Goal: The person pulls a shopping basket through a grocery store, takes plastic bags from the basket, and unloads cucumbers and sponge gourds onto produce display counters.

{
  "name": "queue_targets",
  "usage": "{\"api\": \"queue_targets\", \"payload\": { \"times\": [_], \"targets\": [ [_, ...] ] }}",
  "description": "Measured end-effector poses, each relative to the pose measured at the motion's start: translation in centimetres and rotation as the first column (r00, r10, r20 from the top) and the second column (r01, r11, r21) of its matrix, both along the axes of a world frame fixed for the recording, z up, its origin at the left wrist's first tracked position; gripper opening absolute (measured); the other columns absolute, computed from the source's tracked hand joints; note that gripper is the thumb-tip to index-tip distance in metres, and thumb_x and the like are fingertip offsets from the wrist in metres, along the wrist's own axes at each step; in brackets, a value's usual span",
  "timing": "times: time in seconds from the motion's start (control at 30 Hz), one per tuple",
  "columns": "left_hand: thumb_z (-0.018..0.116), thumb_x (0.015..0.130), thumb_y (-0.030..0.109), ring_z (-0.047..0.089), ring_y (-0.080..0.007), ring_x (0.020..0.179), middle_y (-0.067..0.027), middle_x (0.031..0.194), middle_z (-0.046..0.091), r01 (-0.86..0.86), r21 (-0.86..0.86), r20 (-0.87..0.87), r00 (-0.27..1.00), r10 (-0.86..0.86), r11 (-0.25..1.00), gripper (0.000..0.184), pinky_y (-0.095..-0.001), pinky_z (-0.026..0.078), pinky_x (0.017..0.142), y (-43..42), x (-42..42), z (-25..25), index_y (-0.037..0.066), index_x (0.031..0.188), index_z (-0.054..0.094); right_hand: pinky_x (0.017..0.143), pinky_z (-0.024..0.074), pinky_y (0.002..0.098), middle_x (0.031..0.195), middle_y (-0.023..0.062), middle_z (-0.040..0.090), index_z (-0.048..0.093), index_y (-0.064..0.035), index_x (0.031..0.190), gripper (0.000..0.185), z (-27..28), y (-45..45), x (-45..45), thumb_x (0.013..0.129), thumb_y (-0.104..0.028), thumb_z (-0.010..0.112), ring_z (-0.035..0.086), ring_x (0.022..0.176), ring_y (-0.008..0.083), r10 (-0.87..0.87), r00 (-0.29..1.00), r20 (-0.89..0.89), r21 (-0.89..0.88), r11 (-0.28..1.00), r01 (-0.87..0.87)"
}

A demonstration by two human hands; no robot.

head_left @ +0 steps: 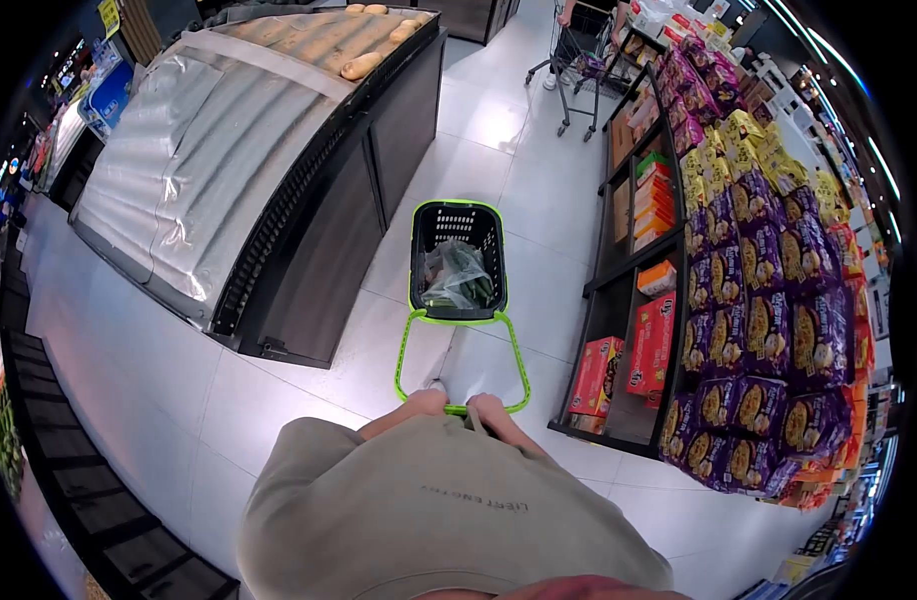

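A black shopping basket (459, 215) with a lime-green rim stands on the floor in front of me. Its long lime-green handle (524, 372) reaches back towards my body. My left hand (428, 401) and my right hand (487, 408) are close together at the near bar of this handle, fingers curled round it. Inside the basket lies a clear plastic bag (463, 268) with long green vegetables, whose exact kind I cannot make out. My shirt hides part of both forearms.
A dark produce stand (319, 270) with a silvery cover is on the left, with several potato-like vegetables (364, 65) on top. To the right, shelves (604, 300) hold boxes under stacked purple noodle packs (764, 330). A person with a shopping cart (584, 75) is ahead.
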State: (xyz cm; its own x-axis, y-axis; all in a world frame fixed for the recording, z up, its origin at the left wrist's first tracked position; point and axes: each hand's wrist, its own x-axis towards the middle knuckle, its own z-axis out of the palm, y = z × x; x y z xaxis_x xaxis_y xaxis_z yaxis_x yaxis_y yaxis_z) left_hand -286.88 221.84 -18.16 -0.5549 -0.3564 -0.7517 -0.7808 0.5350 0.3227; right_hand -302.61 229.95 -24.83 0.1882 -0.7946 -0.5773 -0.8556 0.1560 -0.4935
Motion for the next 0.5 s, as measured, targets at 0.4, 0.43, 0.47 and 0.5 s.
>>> {"api": "queue_targets", "payload": {
  "times": [0.4,0.43,0.47,0.5],
  "targets": [
    [0.054,0.067,0.022,0.062,-0.0299,0.078,-0.0124,0.082,0.064,0.065,-0.198,0.037,0.998,-0.059,0.978,0.025,-0.0420,0.050,0.068,-18.4,-5.4,1.5,0.013,0.087,0.064,0.079,0.0475,0.0385,0.103,0.0174,0.060,0.065,-0.0045,0.094,0.033,-0.3,-20.3,-5.1,0.075,-0.030,0.056,0.058,0.097,0.0317,0.090,0.991,0.099,0.184,0.977,-0.107],
    [0.055,0.067,0.023,0.062,-0.0300,0.080,-0.0123,0.083,0.064,0.064,-0.196,0.052,0.997,-0.055,0.979,0.024,-0.0416,0.050,0.070,-19.7,-5.7,1.1,0.013,0.087,0.065,0.079,0.0475,0.0385,0.103,0.0174,0.060,0.065,-0.0045,0.094,0.033,0.1,-22.2,-5.7,0.075,-0.030,0.056,0.058,0.097,0.0317,0.094,0.990,0.105,0.173,0.979,-0.111],
    [0.057,0.067,0.024,0.062,-0.0300,0.082,-0.0123,0.085,0.064,0.064,-0.194,0.068,0.996,-0.051,0.979,0.024,-0.0411,0.050,0.071,-21.2,-6.1,0.7,0.013,0.087,0.066,0.080,0.0470,0.0381,0.105,0.0172,0.060,0.064,-0.0047,0.095,0.033,1.0,-24.0,-6.4,0.075,-0.029,0.056,0.057,0.098,0.0309,0.103,0.985,0.140,0.249,0.959,-0.136],
    [0.057,0.067,0.024,0.062,-0.0300,0.082,-0.0123,0.085,0.064,0.063,-0.202,0.080,0.996,-0.048,0.977,0.024,-0.0411,0.050,0.071,-22.6,-6.4,0.4,0.013,0.087,0.066,0.080,0.0465,0.0377,0.107,0.0169,0.059,0.064,-0.0048,0.096,0.033,2.1,-25.6,-7.0,0.075,-0.029,0.057,0.057,0.100,0.0302,0.111,0.978,0.178,0.323,0.932,-0.165]
  ]
}}
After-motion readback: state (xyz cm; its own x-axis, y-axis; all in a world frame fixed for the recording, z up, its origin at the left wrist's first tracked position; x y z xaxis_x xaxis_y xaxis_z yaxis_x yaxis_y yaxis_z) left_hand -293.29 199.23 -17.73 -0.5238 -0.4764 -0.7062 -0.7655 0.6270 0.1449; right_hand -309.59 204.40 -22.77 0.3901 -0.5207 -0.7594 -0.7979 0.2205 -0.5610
